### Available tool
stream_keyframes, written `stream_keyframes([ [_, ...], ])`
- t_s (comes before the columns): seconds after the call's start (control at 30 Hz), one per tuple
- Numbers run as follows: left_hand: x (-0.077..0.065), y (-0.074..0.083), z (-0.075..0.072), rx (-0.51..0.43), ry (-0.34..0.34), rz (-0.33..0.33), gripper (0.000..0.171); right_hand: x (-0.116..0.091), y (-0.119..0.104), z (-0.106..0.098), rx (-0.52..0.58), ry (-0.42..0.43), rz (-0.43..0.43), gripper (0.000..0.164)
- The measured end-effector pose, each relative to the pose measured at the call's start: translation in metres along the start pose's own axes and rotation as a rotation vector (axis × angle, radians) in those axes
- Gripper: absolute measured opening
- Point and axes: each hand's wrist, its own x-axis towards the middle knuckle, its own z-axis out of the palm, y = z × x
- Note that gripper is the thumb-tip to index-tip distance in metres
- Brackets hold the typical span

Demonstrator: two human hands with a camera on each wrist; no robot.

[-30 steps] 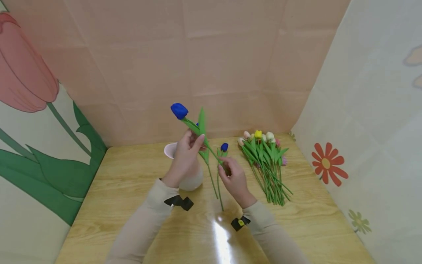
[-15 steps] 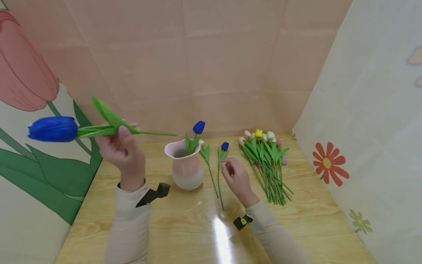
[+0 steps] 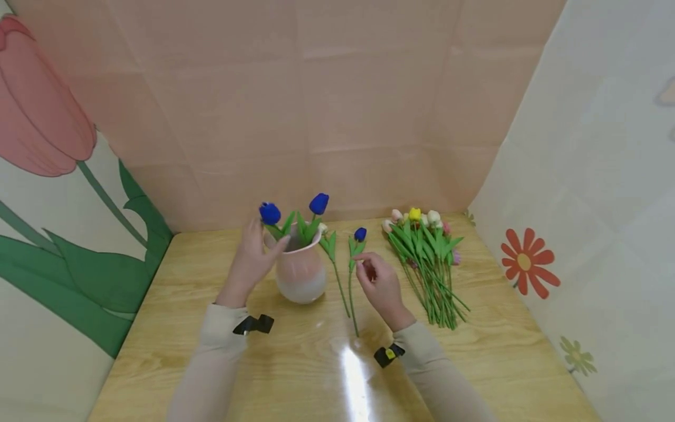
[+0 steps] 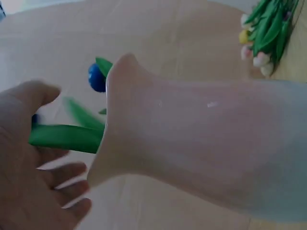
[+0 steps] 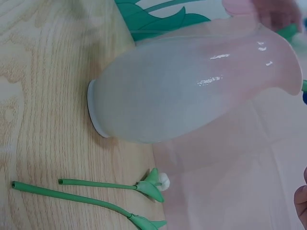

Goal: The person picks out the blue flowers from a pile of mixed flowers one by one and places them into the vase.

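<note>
A pink-and-white vase (image 3: 300,275) stands upright with two blue tulips in its mouth, the left tulip (image 3: 270,213) and the right tulip (image 3: 319,203). My left hand (image 3: 250,258) is at the rim beside the left tulip; in the left wrist view its fingers (image 4: 72,175) are spread around the green leaf (image 4: 64,137) without gripping. Loosely bent and holding nothing, my right hand (image 3: 382,287) hovers by another blue tulip (image 3: 360,234), whose stem lies on the table. Only the right fingertips (image 5: 301,199) show in the right wrist view.
A white tulip (image 5: 164,181) lies between the vase and the blue tulip on the wooden table (image 3: 295,363). To the right lies a bunch of mixed tulips (image 3: 427,264). A pink cloth backdrop (image 3: 337,117) rises behind the table.
My left hand swung left with a blue tulip, then came back to the vase; that tulip now stands in the vase and the fingers have loosened. My right hand stayed almost still.
</note>
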Motion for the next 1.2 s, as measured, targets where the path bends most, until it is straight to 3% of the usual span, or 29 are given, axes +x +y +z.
stream_keyframes([
  [0.07,-0.005,-0.009,0.000,-0.019,-0.167,-0.143,0.092,0.000,0.000,0.000,0.001,0.001,-0.005,0.012],
  [0.17,-0.014,-0.025,0.001,-0.081,-0.301,-0.275,0.113,0.000,0.001,-0.001,-0.004,0.001,-0.004,0.011],
  [0.37,-0.032,-0.063,0.016,-0.208,-0.408,-0.360,0.116,-0.002,0.004,-0.002,-0.018,0.006,0.006,0.010],
  [0.5,-0.042,-0.088,0.034,-0.288,-0.473,-0.368,0.110,-0.002,0.004,-0.002,-0.019,-0.003,0.015,0.010],
  [0.7,-0.052,-0.108,0.056,-0.433,-0.518,-0.359,0.106,-0.003,0.003,-0.001,-0.013,-0.016,0.028,0.010],
  [0.83,-0.057,-0.115,0.066,-0.462,-0.529,-0.396,0.105,-0.004,0.004,-0.001,-0.019,-0.020,0.043,0.010],
  [0.93,-0.059,-0.118,0.070,-0.475,-0.516,-0.444,0.103,-0.004,0.004,-0.001,-0.023,-0.020,0.045,0.009],
  [1.2,-0.057,-0.120,0.073,-0.511,-0.457,-0.479,0.093,-0.006,0.007,-0.001,-0.027,-0.016,0.029,0.009],
])
